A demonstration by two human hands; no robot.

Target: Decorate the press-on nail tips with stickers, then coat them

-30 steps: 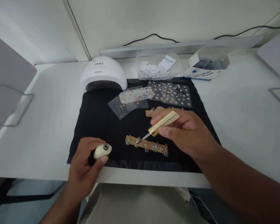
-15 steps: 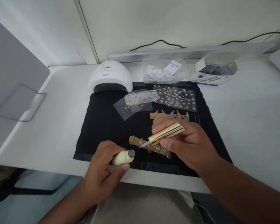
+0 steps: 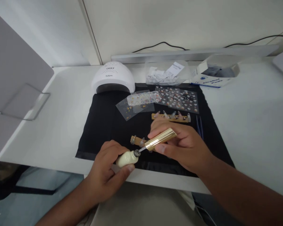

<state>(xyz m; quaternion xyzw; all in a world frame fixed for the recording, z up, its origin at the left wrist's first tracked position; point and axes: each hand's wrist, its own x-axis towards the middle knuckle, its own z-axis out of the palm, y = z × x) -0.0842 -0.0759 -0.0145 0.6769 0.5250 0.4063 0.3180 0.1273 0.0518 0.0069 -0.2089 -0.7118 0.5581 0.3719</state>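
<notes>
My left hand (image 3: pixel 109 171) is closed around a cream nail polish bottle (image 3: pixel 126 159), tilted with its dark neck toward the right. Between the thumb and fingers of my right hand (image 3: pixel 181 144) is a gold brush cap (image 3: pixel 160 139). Its thin stem meets the bottle's mouth, and the bristles are hidden inside the neck. Under my right hand lies a wooden nail stand (image 3: pixel 137 140) with clear false nails on it, partly covered. Just beyond the fingers, a second wooden stand (image 3: pixel 171 117) carries several clear and pinkish false nails.
A black mat (image 3: pixel 103 125) covers the middle of the white table. On it lie sticker sheets (image 3: pixel 176 99), a clear rhinestone case (image 3: pixel 143 98) and blue tweezers (image 3: pixel 199 127). Behind stand a white nail lamp (image 3: pixel 113 77), a clear bin of packets (image 3: pixel 166 73) and an alcohol pads box (image 3: pixel 214 73).
My right hand has moved left and slightly down, bringing the brush from beside the bottle into its mouth. The bottle has shifted slightly to the right in my left hand.
</notes>
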